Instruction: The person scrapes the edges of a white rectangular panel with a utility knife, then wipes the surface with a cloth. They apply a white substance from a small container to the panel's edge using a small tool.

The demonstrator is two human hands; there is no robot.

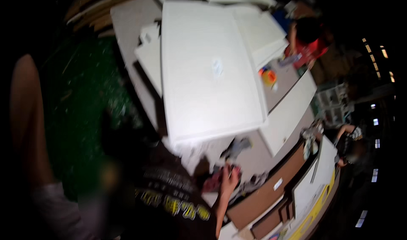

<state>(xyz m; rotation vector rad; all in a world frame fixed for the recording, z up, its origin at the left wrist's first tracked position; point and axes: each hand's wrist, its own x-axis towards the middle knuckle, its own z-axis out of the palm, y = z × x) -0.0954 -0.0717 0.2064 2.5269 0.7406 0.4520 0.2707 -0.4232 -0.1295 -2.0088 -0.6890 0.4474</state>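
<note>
Neither of my hands can be made out. A bare limb (27, 121) rises along the left edge from pale grey cloth (59, 210); no hand shows on it, and I cannot tell whose it is. A large white panel (207, 74) lies on the grey-topped table in the middle of the view. At the panel's near edge is a person in a dark shirt with yellow print (169, 197). The bare hand (230, 178) beside that shirt seems to be this person's, next to a reddish, cloth-like bundle (212, 182).
More white panels (258, 32) lie at the back. An orange-yellow tape roll (269, 77) sits near a person in red (309, 51). Brown boards (267, 182) stand at lower right, near another person (349, 138). The green floor (80, 108) shows at left.
</note>
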